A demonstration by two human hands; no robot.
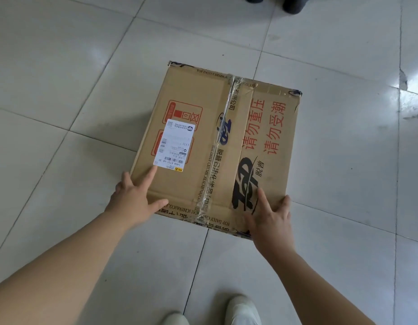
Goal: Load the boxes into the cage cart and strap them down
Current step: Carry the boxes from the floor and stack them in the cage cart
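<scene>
A brown cardboard box point(217, 146) sits on the tiled floor, taped along its middle seam, with red and dark print and a white shipping label point(174, 145) on its left flap. My left hand point(133, 198) lies at the box's near left corner, fingers spread and straight, forefinger and thumb on the top. My right hand point(271, 219) rests on the near right corner with straight fingers reaching over the top. No cage cart or strap is in view.
Pale glossy floor tiles point(62, 78) surround the box on every side. My white shoes point(243, 310) stand just behind it at the bottom edge. Another person's dark shoes point(292, 4) show at the top edge.
</scene>
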